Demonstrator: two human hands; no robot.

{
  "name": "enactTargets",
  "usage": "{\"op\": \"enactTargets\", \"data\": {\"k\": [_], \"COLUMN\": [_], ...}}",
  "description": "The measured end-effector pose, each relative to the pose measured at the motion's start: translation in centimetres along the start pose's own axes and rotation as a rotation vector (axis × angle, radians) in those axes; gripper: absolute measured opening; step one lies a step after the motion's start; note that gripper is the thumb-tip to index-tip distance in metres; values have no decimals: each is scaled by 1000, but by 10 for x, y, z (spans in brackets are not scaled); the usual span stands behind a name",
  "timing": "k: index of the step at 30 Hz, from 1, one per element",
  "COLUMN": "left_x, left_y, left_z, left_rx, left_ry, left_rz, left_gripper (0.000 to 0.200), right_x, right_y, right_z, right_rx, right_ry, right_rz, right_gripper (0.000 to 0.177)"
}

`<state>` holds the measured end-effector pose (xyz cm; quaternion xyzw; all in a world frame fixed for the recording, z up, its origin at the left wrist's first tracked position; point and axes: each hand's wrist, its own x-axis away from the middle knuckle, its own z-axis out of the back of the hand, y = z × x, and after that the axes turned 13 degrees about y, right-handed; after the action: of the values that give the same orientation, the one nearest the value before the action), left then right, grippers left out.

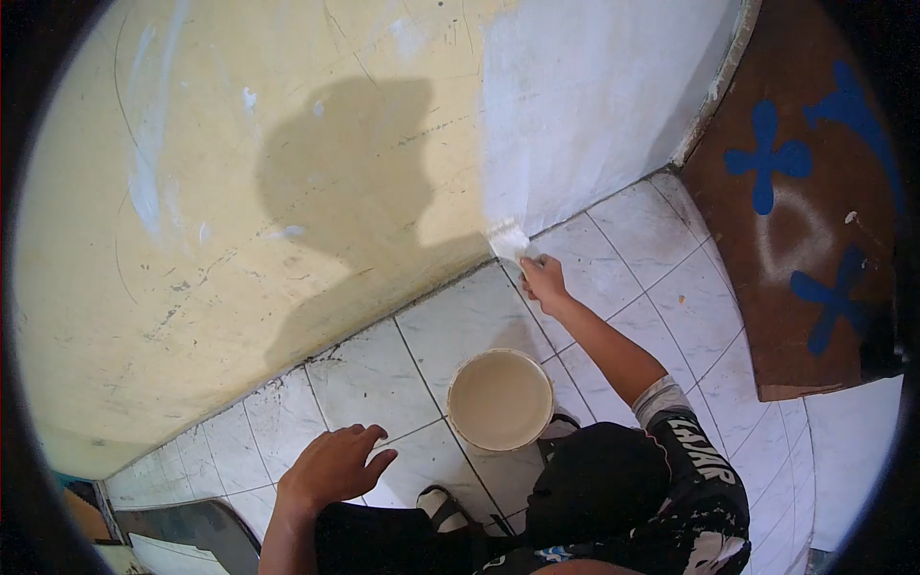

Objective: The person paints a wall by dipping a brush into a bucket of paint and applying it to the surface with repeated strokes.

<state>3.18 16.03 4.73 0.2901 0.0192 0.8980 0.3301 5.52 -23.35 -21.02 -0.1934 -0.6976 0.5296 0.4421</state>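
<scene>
My right hand [544, 284] is closed round the handle of a paint brush [509, 240], whose white bristles touch the foot of the wall where it meets the floor. White paint [565, 105] covers the wall above and to the right of the brush; the wall to the left is yellow [220, 182] with a few white smears. A round bucket [500, 400] of pale paint stands on the tiles between my feet and the wall. My left hand [337, 466] hangs over my knee, left of the bucket, fingers apart and holding nothing.
Marbled tiles [374, 374] cover the floor. A brown board [776, 240] with blue shapes leans at the right. At the lower left lies a dark, curved object [196, 527]. My sandalled foot [443, 508] is just below the bucket.
</scene>
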Motion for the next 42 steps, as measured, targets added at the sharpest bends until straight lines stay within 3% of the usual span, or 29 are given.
{"op": "enactTargets", "data": {"k": [5, 7, 15, 17, 20, 22, 26, 28, 35, 42], "left_x": [5, 7, 8, 7, 10, 10, 13, 16, 18, 19], "left_y": [0, 0, 4, -1, -6, -7, -3, -3, -8, 1], "left_z": [0, -3, 2, 2, 1, 3, 6, 2, 2, 0], "left_rx": [11, -1, 8, 37, 51, 41, 36, 30, 28, 25], "left_ry": [30, 59, 16, 29, 43, 57, 32, 31, 19, 31], "left_rz": [-28, -41, -130, -140, -162, -169, -127, -125, -68, -121], "left_gripper": [42, 43, 45, 45, 45, 45, 45, 46, 48, 48], "right_x": [-4, 5, 110, 128, 156, 179, 177, 147, 86, 68], "right_y": [-33, -80, -298, -349, -399, -417, -417, -388, -272, -217], "right_z": [0, -7, -17, -20, -16, -19, -19, -30, -29, -5], "right_rx": [181, 264, 222, 223, 116, -44, -190, -160, -228, 40], "right_ry": [66, 35, -83, -115, -247, -251, -247, -103, -231, -100], "right_rz": [-37, 158, 419, 394, 432, 602, 697, 655, 353, 139], "right_gripper": [25, 25, 23, 21, 19, 18, 20, 21, 24, 25]}}
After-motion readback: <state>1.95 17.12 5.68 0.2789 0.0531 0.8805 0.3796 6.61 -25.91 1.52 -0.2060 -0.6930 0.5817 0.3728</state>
